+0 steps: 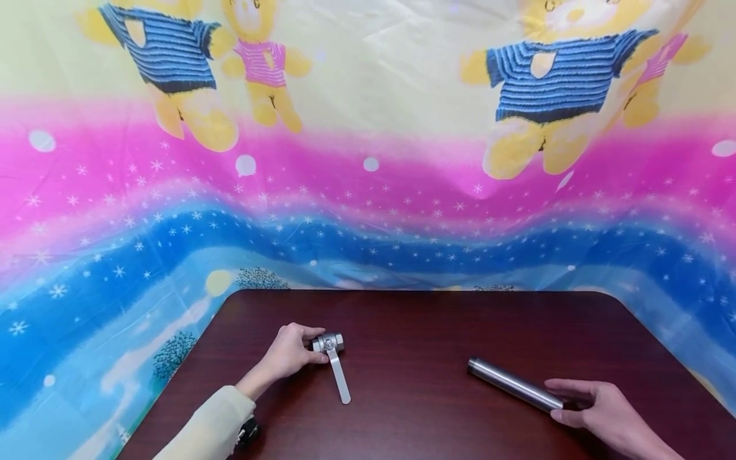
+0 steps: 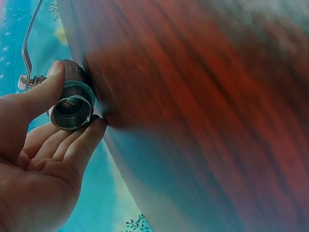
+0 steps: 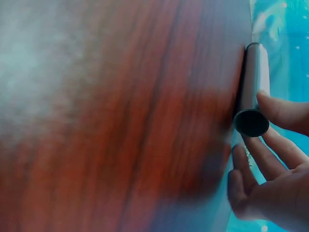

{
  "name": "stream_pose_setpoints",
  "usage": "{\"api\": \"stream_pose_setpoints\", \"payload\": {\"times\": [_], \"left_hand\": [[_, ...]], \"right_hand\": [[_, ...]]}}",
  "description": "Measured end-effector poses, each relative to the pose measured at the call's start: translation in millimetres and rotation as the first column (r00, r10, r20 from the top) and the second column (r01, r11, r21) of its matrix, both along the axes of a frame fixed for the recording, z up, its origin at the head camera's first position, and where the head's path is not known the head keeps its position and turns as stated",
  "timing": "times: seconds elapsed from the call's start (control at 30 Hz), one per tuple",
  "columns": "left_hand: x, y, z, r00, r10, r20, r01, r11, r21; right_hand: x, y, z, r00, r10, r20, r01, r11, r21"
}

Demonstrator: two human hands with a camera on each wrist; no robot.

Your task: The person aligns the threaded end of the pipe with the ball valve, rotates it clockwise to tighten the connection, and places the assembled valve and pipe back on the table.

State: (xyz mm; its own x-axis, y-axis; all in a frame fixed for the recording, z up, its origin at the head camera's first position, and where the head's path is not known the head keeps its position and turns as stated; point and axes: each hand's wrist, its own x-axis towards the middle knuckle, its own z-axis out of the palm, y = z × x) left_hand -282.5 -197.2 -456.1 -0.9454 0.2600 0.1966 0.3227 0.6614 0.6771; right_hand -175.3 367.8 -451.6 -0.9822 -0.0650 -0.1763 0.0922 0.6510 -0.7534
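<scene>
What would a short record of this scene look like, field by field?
Left hand: pinches the valve between thumb and fingers
Valve: metal, threaded opening, flat lever handle lying on the table
Right hand: thumb and fingers grip the near end of the pipe
Pipe: plain metal tube, lying on the table, apart from the valve
Backdrop: cartoon bear cloth

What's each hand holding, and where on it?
Left hand pinches the ball valve by its threaded end, thumb against fingers. Right hand pinches the metal tube at its near open end.
</scene>
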Motion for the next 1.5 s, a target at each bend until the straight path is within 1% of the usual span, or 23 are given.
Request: {"api": "stream_pose_setpoints", "payload": {"times": [0.13, 0.2, 0.3, 0.43, 0.57, 0.8, 0.97, 1.2, 1.3, 1.43, 1.5], "left_hand": [[1.3, -2.1, 0.5, 1.000, 0.016, 0.012, -0.016, 1.000, 0.018], [1.8, -2.7, 0.7, 1.000, 0.013, 0.023, -0.014, 0.999, 0.029], [2.6, -2.3, 1.7, 1.000, 0.007, 0.026, -0.007, 1.000, 0.019], [1.3, -0.1, 1.1, 1.000, 0.011, 0.004, -0.011, 0.999, -0.031], [-1.0, 3.8, 0.0, 0.999, 0.031, -0.014, -0.032, 0.998, -0.063], [-2.3, 9.1, 3.5, 0.999, 0.044, -0.028, -0.047, 0.992, -0.121], [-2.5, 10.4, 3.4, 0.998, 0.068, -0.009, -0.069, 0.992, -0.110], [-3.3, 9.2, 3.2, 0.998, 0.053, -0.015, -0.055, 0.992, -0.116], [-3.8, 7.8, 3.7, 0.999, 0.045, -0.004, -0.045, 0.992, -0.118], [-4.0, 5.2, 6.7, 1.000, 0.030, 0.004, -0.029, 0.994, -0.106], [-4.0, 3.8, 8.4, 1.000, 0.027, 0.006, -0.026, 0.995, -0.094]], "right_hand": [[-4.4, -2.3, -0.3, 1.000, -0.009, 0.017, 0.009, 1.000, -0.015], [-6.1, -4.1, -0.9, 0.999, -0.020, 0.033, 0.021, 0.999, -0.037], [-7.4, -6.7, -1.4, 0.999, -0.034, 0.040, 0.035, 0.999, -0.033], [-8.1, -10.9, -2.2, 0.999, -0.047, 0.016, 0.047, 0.999, -0.002], [-8.4, -14.7, -2.8, 0.998, -0.057, -0.009, 0.057, 0.998, 0.028], [-9.6, -18.6, -2.7, 0.998, -0.065, -0.025, 0.067, 0.995, 0.077], [-11.3, -21.5, -3.4, 0.997, -0.065, -0.030, 0.067, 0.994, 0.085], [-11.8, -23.2, -4.8, 0.995, -0.048, -0.088, 0.058, 0.991, 0.116], [-11.5, -24.2, -4.1, 0.995, -0.061, -0.082, 0.069, 0.993, 0.100], [-9.9, -24.7, -0.6, 0.994, -0.083, -0.075, 0.087, 0.995, 0.053], [-8.7, -24.5, 1.9, 0.992, -0.085, -0.091, 0.089, 0.995, 0.036]]}}
